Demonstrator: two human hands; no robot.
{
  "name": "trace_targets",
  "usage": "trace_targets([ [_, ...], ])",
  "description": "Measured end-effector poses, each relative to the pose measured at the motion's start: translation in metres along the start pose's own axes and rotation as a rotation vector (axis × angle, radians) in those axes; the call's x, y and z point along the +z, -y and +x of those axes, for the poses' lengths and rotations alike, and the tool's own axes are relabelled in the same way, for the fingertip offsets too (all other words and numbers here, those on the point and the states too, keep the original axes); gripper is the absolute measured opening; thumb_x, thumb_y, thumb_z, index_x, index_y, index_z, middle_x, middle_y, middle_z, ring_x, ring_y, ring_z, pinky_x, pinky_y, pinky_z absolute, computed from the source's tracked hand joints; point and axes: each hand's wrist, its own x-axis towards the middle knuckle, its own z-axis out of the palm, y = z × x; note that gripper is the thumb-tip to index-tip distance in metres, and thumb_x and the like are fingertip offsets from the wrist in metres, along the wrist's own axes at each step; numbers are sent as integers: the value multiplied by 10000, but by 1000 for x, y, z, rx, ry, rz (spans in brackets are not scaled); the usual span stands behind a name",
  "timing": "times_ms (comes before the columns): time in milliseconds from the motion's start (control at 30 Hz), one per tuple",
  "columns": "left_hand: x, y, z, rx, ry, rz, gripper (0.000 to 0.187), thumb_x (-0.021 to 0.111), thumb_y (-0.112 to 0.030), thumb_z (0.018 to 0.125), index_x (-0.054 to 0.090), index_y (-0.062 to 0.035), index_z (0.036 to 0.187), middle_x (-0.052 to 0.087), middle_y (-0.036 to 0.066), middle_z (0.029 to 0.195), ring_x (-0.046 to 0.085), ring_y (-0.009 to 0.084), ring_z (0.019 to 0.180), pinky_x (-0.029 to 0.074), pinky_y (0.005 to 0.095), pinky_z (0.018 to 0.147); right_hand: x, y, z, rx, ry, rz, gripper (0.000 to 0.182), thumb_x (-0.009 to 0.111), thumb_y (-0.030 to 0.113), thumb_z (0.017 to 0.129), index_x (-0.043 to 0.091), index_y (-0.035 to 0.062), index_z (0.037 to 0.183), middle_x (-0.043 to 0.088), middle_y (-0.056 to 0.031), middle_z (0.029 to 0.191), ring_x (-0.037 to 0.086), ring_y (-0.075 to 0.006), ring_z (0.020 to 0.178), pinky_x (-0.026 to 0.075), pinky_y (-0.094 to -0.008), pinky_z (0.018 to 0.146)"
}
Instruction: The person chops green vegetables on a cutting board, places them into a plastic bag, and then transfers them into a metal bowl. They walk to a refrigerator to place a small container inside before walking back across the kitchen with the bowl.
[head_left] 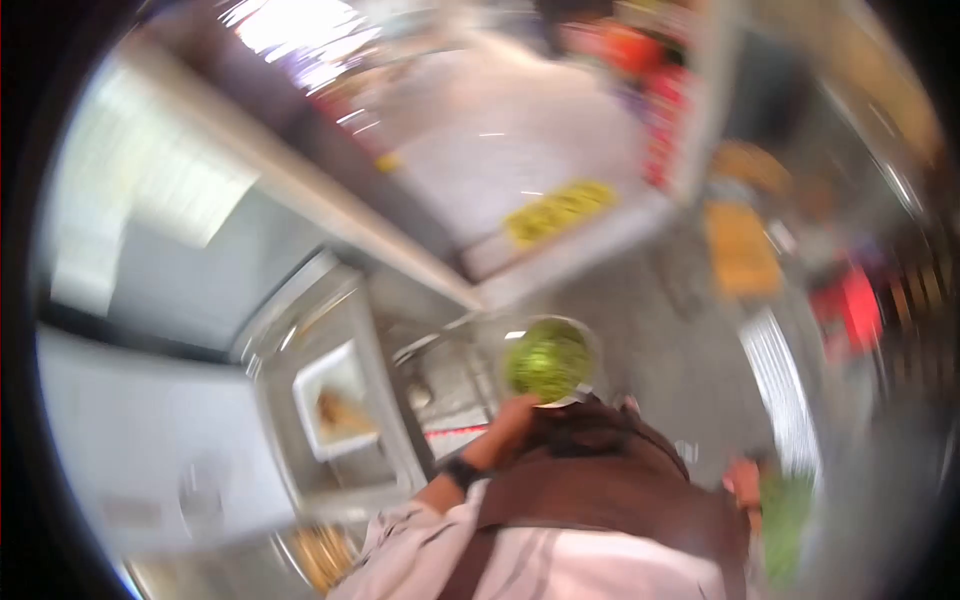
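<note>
My left hand (515,425), a black band at its wrist, is closed on the near rim of a round bowl of green food (548,362) in front of the brown apron (600,490). The food is too blurred to name. At the lower right, my right hand (742,483) hangs beside the apron, next to a blurred green thing (788,520). Motion smears its fingers, so whether it grips the green thing cannot be made out.
A metal sink or counter well (385,400) on the left has a white tray (335,400) with brownish food in it. Ahead stands a white-framed opening with a yellow label (560,213). An orange-yellow object (740,250) and a red one (850,312) are on the right.
</note>
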Motion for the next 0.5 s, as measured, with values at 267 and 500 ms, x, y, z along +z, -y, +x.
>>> trace_targets([
  [267,2,-11,42,186,-576,-214,345,474,-252,791,615,53,865,634,146,758,596,210,659,440,331,545,-81,-146,341,219,-33,388,241,650,285,566,561,74,642,538,-83,533,565,-290,561,419,-451,493],
  [500,14,-25,12,128,-936,-714,302,435,-217,835,608,29,862,623,121,700,588,204,539,472,331,476,-191,-16,558,-186,172,352,240,649,286,570,567,73,646,534,-80,526,564,-288,556,421,-451,493],
])
